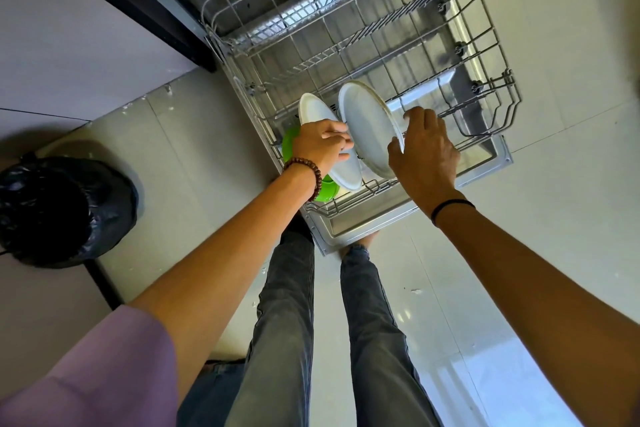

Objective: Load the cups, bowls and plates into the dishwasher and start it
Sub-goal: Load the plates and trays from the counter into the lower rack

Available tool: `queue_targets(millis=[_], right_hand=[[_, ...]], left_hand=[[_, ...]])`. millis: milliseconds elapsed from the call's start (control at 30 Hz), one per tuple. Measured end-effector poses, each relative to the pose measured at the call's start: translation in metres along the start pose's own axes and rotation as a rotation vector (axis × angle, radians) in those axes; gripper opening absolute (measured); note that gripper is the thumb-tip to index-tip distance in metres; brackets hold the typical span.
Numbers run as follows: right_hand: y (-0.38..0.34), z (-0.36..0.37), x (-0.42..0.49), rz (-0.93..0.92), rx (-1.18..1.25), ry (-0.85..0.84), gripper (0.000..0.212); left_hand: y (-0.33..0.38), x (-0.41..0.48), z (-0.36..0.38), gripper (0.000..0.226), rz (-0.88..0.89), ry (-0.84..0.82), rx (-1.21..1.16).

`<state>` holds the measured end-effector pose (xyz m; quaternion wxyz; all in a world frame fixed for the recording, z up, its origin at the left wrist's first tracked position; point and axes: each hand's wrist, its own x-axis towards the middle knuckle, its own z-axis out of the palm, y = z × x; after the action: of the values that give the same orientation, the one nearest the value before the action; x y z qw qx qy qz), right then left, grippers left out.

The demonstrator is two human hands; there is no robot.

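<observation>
— Where are the plates?
— Both are tilted on edge at the front of the lower rack [485, 45], side by side. The left hand [323, 146] curls its fingers around the rim of the left white plate [317, 111].
— And the other hand?
— The right hand [424, 152] holds the rim of the right white plate [369, 125] between thumb and fingers. A green bowl [289, 146] is partly hidden under the left wrist.

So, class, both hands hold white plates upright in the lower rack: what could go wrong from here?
The left plate, gripped by the left hand, stands close beside the right plate in the right hand: rims could clash and chip. The green dish lies just under the left hand; the plate may knock it.
</observation>
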<state>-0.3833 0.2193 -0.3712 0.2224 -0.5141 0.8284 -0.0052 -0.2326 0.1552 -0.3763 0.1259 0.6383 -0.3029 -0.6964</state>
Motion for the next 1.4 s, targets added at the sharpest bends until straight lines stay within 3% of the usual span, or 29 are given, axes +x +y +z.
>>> queue_targets(millis=[233,500,700,1067,1400], right_hand=[[-0.038,-0.050,-0.032,-0.099,0.127,0.038,0.026],[-0.118,-0.145,-0.089,-0.365,0.188,0.061,0.012],[-0.180,-0.186,-0.123,-0.604,0.037,-0.066,0.021],[-0.371,-0.214,-0.175,-0.998,0.008,-0.116,0.023],[-0.577,-0.180,-0.214,-1.104,0.162,-0.112,0.018]], left_hand=[[0.026,-0.060,-0.015,0.020,0.081,0.031,0.041],[0.066,-0.182,-0.061,0.018,0.354,0.179,0.223],[0.075,-0.262,-0.114,0.019,0.475,0.370,0.232],[0.084,-0.359,-0.278,0.016,0.520,0.727,0.108],[0.080,-0.390,-0.476,0.016,0.538,0.793,0.033]])
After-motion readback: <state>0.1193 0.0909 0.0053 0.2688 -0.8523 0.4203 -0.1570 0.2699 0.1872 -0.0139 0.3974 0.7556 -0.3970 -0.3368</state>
